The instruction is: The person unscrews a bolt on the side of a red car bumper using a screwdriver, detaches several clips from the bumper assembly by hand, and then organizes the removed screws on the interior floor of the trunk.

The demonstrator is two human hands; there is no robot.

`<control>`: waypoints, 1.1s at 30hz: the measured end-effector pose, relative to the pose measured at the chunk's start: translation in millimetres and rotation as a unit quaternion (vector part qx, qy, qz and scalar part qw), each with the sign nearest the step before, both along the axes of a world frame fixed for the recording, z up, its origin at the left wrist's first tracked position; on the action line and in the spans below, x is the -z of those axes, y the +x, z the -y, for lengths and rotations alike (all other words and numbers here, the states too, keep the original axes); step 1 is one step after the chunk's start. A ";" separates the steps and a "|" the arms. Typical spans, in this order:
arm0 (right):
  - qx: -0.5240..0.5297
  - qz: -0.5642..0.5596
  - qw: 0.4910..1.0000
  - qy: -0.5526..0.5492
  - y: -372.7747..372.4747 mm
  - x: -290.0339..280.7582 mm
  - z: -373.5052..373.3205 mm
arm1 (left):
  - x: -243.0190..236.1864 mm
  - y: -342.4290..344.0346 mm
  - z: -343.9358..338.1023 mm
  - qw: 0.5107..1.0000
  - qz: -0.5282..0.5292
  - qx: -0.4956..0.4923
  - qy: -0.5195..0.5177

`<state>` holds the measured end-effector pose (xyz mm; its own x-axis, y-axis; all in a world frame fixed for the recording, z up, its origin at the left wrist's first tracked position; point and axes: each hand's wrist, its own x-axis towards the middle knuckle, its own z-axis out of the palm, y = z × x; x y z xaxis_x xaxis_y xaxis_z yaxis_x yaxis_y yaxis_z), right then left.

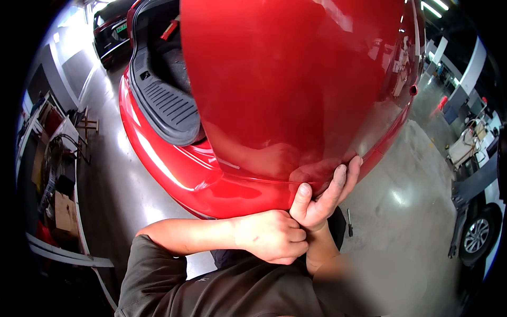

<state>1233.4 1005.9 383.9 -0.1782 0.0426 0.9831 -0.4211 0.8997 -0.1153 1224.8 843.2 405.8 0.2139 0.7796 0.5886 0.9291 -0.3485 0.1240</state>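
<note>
A large glossy red car panel [285, 90] fills the upper middle, above a red bumper [158, 164]. The fingers of my right hand [327, 195] are spread and rest on the panel's lower edge, thumb raised. My left hand [272, 238] is closed in a fist just below, against the base of my right hand; whatever its fingers may hold is hidden. Left of the panel, a dark grey plastic-lined boot opening [163, 111] shows a small red object [168, 30] inside.
A cluttered shelf [66, 211] lines the left side. A dark car [111, 37] is parked at the back left. A thin tool [349, 224] lies on the concrete floor [401, 206] at right, near a white car's wheel [477, 238] and other equipment [470, 137].
</note>
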 end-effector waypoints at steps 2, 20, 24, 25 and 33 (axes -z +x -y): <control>0.005 -0.006 1.000 0.002 2.4 0.8 -0.9 | 2.0 10.4 1.5 0.999 -0.007 -0.024 0.019; -0.020 0.047 0.991 -0.127 34.7 32.6 -81.3 | 45.3 26.5 3.9 0.944 -0.185 -0.233 0.142; 0.162 0.122 0.891 -0.405 45.6 91.0 -166.2 | 46.1 28.5 -3.5 0.940 -0.195 -0.240 0.146; 0.167 0.120 0.889 -0.409 39.7 94.2 -179.4 | 47.8 27.6 -6.1 0.938 -0.199 -0.238 0.152; -0.073 0.055 0.883 -0.461 -46.9 98.9 -212.5 | 60.6 28.6 -11.1 0.926 -0.200 -0.282 0.149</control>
<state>1186.5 1218.4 285.0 -0.3398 0.7842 0.5192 -0.4664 0.3388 -0.8171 1253.4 854.3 345.2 0.0699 0.6488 0.7578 0.9247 0.2429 -0.2932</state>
